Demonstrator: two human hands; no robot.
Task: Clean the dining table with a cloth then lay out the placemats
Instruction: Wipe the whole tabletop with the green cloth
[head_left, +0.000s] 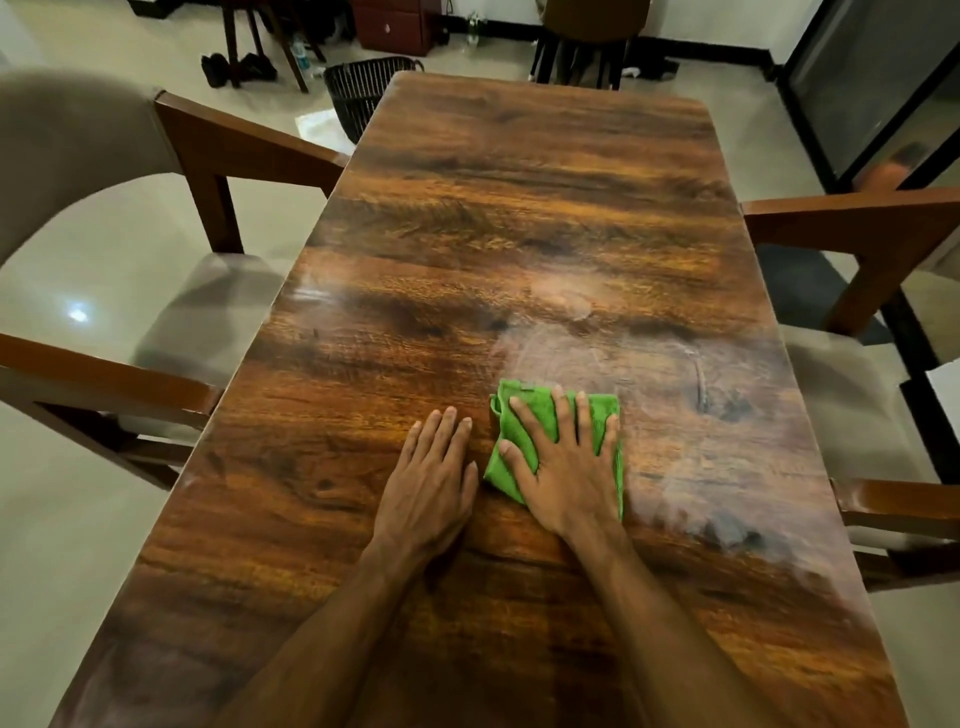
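Right hand (563, 462) is pressing flat, fingers spread and straight, on the folded green cloth (511, 457), which is lying on the near half of the dining table (519, 208), right of centre. Left hand (431, 478) is resting palm-down on bare wood just beside the cloth, fingers straight, holding nothing. Hazy smears are showing on the tabletop right of the cloth; chairs (218, 156) are standing at both long sides.
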